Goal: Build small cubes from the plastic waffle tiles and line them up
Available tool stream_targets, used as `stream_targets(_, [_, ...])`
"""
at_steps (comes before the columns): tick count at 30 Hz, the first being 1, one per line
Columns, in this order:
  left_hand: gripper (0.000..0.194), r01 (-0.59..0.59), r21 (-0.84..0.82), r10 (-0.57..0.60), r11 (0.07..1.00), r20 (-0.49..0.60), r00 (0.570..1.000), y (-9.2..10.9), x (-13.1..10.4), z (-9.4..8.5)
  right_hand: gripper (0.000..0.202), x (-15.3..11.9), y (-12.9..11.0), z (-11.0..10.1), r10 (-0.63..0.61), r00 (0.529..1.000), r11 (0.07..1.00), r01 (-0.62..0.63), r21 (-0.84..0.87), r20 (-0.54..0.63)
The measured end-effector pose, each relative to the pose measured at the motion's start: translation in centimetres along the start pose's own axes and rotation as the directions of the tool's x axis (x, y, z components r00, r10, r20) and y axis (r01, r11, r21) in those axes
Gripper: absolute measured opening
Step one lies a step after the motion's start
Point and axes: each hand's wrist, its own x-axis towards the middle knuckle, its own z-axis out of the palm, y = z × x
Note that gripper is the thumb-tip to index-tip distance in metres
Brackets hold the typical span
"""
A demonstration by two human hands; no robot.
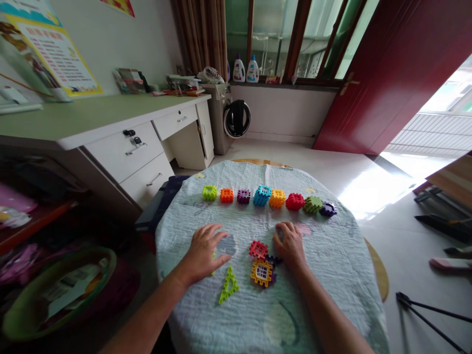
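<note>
On crinkled cloth (332, 295), green triangle (225, 291) (toothed)

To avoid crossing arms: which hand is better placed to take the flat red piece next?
Likely the right hand: it is beside the flat red piece, while the left hand is farther off, nearer the green triangle.
</note>
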Motion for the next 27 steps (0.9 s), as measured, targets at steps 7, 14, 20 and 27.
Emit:
stream_targets(7, [0.114,0.137,0.110,-0.156,0.984,0.194,0.969,-2.3,-5.9,1.0,0.030,-0.2,-2.0,-1.7,-0.003,0.985,0.996,-0.012,0.088,0.174])
stream_targets(14, [0.061,0.057,-0.167,-0.052,0.984,0.032,0.998,0.2,-2.2,3.1,0.054,-1.3,-6.6,-2.8,-0.111,0.907,0.989,0.140,-0.044,0.405])
stream_targets(20, [0.034,0.002,-0.288,-0.063,0.958,-0.203,0.977,0.1,1.7,4.1,0.050,-0.8,-5.7,-2.7,-0.095,0.924,0.995,0.075,0.068,0.370])
stream_targets(27, [0.021,0.043,-0.352,-0.163,0.935,-0.319,0.934,-1.0,1.9,4.1,0.052,4.7,1.1,-6.1,-0.033,0.991,0.995,0.045,-0.087,0.129])
